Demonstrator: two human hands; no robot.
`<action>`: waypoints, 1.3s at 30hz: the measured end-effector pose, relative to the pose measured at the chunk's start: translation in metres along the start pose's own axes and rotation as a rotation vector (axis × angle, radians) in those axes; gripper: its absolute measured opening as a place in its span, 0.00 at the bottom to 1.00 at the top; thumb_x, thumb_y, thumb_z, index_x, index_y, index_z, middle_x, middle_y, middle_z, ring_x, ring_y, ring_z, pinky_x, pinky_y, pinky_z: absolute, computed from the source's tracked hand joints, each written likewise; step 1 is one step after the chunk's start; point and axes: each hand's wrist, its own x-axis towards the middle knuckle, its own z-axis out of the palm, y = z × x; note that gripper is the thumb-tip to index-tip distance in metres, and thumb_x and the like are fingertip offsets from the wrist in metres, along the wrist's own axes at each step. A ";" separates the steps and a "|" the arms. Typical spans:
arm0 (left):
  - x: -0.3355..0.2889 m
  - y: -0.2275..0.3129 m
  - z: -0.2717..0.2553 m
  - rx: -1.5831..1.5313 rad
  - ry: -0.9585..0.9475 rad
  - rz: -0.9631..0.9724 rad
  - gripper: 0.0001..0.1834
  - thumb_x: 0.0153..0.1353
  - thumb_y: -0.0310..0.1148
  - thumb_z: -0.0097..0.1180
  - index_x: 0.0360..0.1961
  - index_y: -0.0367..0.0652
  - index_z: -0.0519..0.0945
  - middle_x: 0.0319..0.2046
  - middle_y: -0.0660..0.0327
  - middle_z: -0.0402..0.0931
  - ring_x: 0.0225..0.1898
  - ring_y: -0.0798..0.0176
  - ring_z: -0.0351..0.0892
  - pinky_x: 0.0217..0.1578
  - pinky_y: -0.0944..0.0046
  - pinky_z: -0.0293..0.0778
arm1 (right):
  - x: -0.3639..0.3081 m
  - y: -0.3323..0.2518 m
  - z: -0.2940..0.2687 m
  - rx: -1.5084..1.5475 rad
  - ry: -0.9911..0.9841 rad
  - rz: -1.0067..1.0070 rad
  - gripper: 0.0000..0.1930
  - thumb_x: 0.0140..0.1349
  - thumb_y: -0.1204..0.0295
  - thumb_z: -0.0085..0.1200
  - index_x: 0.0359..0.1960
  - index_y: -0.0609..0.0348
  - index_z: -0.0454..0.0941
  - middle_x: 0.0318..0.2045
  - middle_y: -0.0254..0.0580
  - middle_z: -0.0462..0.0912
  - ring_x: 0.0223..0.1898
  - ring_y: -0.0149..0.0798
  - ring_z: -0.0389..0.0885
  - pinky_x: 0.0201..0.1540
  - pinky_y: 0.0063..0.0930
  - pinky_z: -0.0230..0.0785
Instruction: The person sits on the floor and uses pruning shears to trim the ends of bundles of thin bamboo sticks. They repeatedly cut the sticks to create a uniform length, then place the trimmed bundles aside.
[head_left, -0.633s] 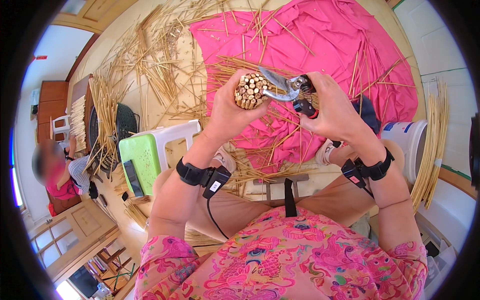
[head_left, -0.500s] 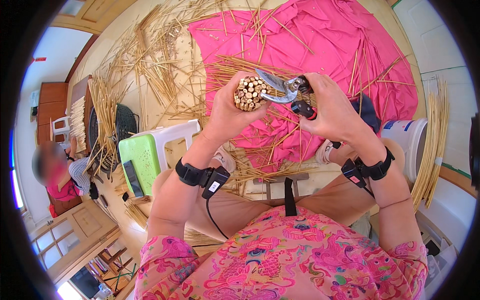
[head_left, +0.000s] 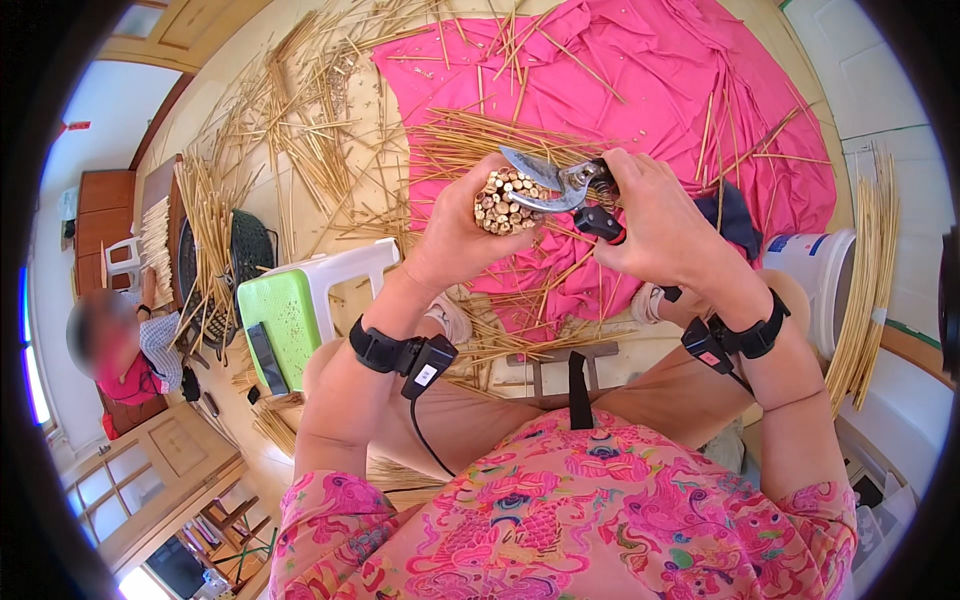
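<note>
My left hand (head_left: 458, 222) is wrapped round a bundle of straw-coloured stalks (head_left: 507, 203), whose cut ends face up toward me. In my right hand (head_left: 662, 215) is a pair of pruning shears (head_left: 575, 182), with dark handles and a little red on the lower one. Its blades stand apart over the right side of the bundle's end, the upper blade crossing the top rim and the lower hooked one lying across the stalk ends. The handles are partly hidden by my right fingers.
A pink cloth (head_left: 640, 75) strewn with stalks covers the floor ahead. To the left stand a green-topped stool (head_left: 278, 320) and a dark basket (head_left: 252, 245) of stalks. A white bucket (head_left: 808, 275) and a stalk bundle (head_left: 868, 290) are on the right. Another person (head_left: 120, 350) sits far left.
The shears have shifted slightly left, their blades now reaching further over the bundle's end. My left hand and the bundle have moved slightly to the right.
</note>
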 end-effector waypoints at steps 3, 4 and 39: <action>-0.001 0.001 0.004 -0.114 -0.012 -0.083 0.26 0.51 0.21 0.69 0.52 0.38 0.75 0.40 0.65 0.80 0.42 0.75 0.78 0.45 0.70 0.76 | -0.002 0.002 0.003 -0.003 -0.022 0.069 0.31 0.42 0.69 0.66 0.49 0.67 0.67 0.36 0.58 0.75 0.41 0.61 0.75 0.46 0.49 0.67; -0.001 0.002 0.005 -0.139 -0.021 -0.113 0.26 0.52 0.21 0.69 0.53 0.38 0.75 0.41 0.66 0.80 0.42 0.76 0.78 0.45 0.70 0.76 | -0.003 0.003 0.004 -0.016 -0.031 0.107 0.31 0.42 0.69 0.67 0.49 0.67 0.68 0.35 0.58 0.75 0.41 0.61 0.75 0.46 0.49 0.67; -0.004 0.002 0.011 -0.022 0.009 -0.166 0.26 0.51 0.24 0.70 0.52 0.37 0.75 0.38 0.63 0.82 0.40 0.74 0.79 0.44 0.68 0.77 | 0.000 0.001 -0.004 -0.067 -0.066 0.151 0.33 0.46 0.60 0.67 0.49 0.69 0.68 0.44 0.63 0.79 0.52 0.61 0.76 0.57 0.49 0.66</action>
